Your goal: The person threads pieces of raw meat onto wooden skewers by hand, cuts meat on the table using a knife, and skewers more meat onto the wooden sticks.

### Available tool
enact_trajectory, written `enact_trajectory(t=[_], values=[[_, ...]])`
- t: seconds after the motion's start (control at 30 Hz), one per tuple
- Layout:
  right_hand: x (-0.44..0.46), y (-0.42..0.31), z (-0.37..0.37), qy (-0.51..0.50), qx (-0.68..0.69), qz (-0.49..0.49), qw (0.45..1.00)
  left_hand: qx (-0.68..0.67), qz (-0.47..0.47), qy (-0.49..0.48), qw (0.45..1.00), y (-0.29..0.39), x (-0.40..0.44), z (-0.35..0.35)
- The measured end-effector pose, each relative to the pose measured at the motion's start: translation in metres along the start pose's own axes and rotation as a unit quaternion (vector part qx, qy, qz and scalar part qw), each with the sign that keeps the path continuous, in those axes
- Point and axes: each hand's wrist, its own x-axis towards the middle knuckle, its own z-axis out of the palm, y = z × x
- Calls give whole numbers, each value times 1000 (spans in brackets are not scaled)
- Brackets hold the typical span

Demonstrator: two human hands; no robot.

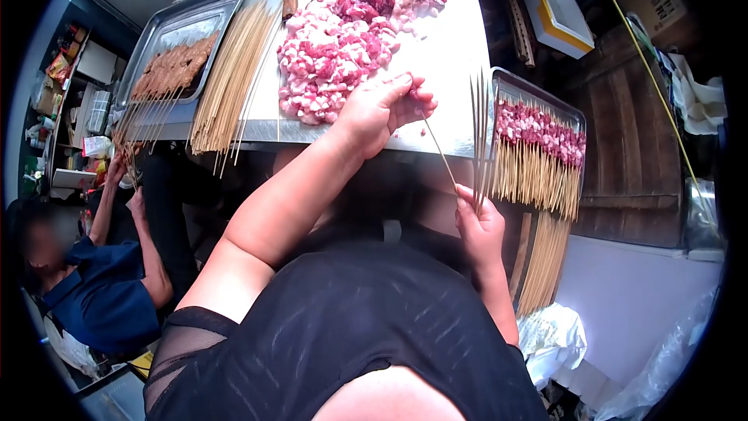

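head view: left hand (pixel 382 109) pinches what seems meat (pixel 414 92), half-hidden; right hand (pixel 481 224) grips skewer (pixel 442 152).

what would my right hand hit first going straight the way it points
Probably the near edge of the table, just ahead of your right hand, though depth is unclear.

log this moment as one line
left hand: closed around skewer's upper end; right hand: holds its lower end; meat pile: on table; tray: beside table
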Motion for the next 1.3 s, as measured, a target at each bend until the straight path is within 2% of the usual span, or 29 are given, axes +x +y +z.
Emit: enact_trajectory(t=[0.2,0.33,0.47,0.87,1.0,1.07,1.17,1.3], values=[[3,-2,3,-17,16,-17,1000,-13,9,-3,1000,-3,-7,8],[-2,2,7,-34,60,16,998,-13,9,-3,1000,-12,-7,7],[-4,2,15,-60,96,36,993,-44,50,63,996,-32,-3,14],[10,-14,31,-90,152,64,982,-19,81,20,996,-38,4,7],[18,-23,39,-94,156,80,980,-10,92,44,995,-33,-2,12],[24,-27,43,-94,146,77,982,-6,98,10,995,-35,-4,10],[29,-26,48,-92,159,52,981,20,86,35,996,-39,-3,8],[36,-24,52,-92,168,40,981,51,94,20,994,-37,-3,8]])
